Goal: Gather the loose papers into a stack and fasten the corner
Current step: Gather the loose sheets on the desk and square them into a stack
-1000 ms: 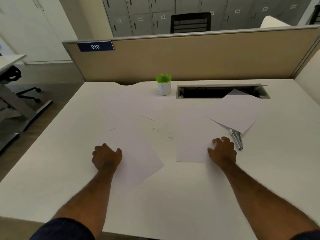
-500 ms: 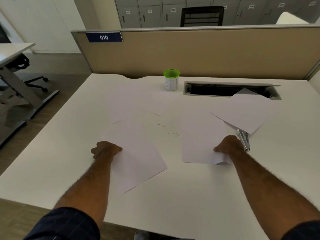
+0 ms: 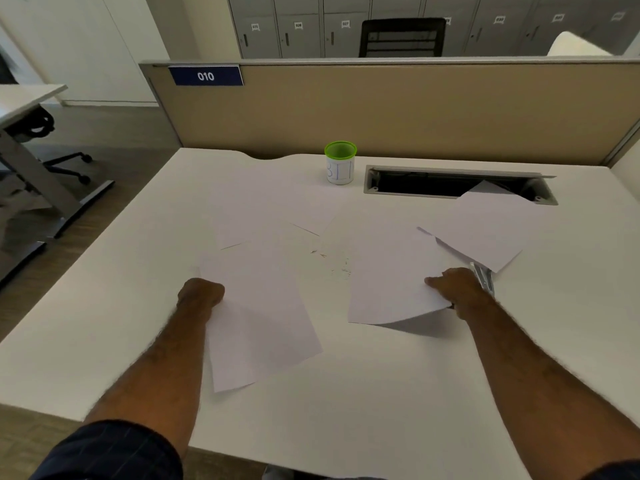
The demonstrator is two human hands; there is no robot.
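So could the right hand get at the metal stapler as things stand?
Probably not yet: the right hand grips a white paper sheet, and another white sheet covers most of the silver metal stapler beside it.

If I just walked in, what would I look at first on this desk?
Probably the two bare hands near the front of the white desk: the right hand lifts the corner of a white paper sheet, and the left hand grips the edge of another white sheet. Next, the small white cup with a bright green rim at the back, beside the open cable slot.
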